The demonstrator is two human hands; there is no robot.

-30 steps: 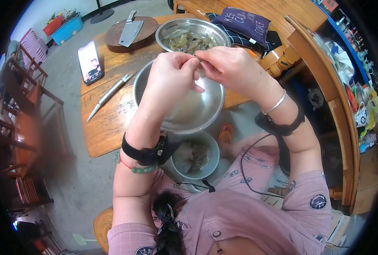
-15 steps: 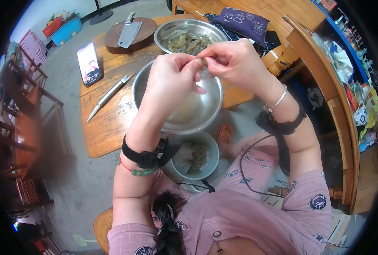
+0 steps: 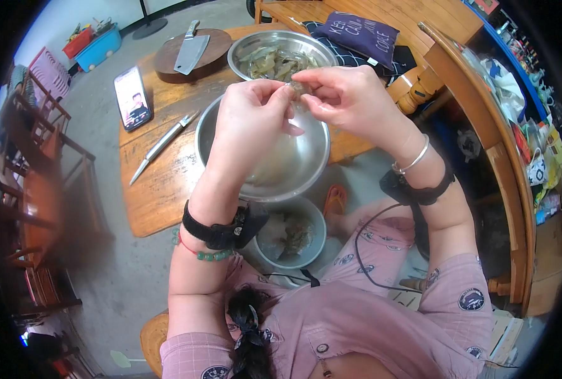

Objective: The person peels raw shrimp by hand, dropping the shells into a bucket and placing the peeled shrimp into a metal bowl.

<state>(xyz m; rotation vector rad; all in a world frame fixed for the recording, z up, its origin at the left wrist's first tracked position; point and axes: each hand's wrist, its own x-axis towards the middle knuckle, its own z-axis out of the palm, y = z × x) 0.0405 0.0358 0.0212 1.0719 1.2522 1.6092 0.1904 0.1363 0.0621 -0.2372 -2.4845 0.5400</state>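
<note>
Over the near steel bowl (image 3: 316, 158), my left hand (image 3: 252, 120) pinches a small greyish shrimp (image 3: 298, 90) between thumb and forefinger. My right hand (image 3: 353, 98) grips the same shrimp from the other side, its forefinger on top and its thumb lower. Fingers cover much of the shrimp. Cloudy liquid lies in the near bowl, directly under both hands. Just behind them, a second steel bowl (image 3: 235, 58) holds several grey-green shrimp (image 3: 275, 61). Below the table edge, a pale bucket (image 3: 322, 237) contains water and what look like shells.
On the wooden table (image 3: 139, 211) lie a closed-looking slim knife (image 3: 161, 148), a lit phone (image 3: 131, 98) and a cleaver (image 3: 192, 52) on a round chopping board (image 3: 221, 47). A purple cushion (image 3: 360, 38) sits behind. Wooden furniture (image 3: 508, 158) stands close on my right.
My right thumb and forefinger have spread slightly wider around the shrimp, and more of it shows. My left hand stays almost where it was.
</note>
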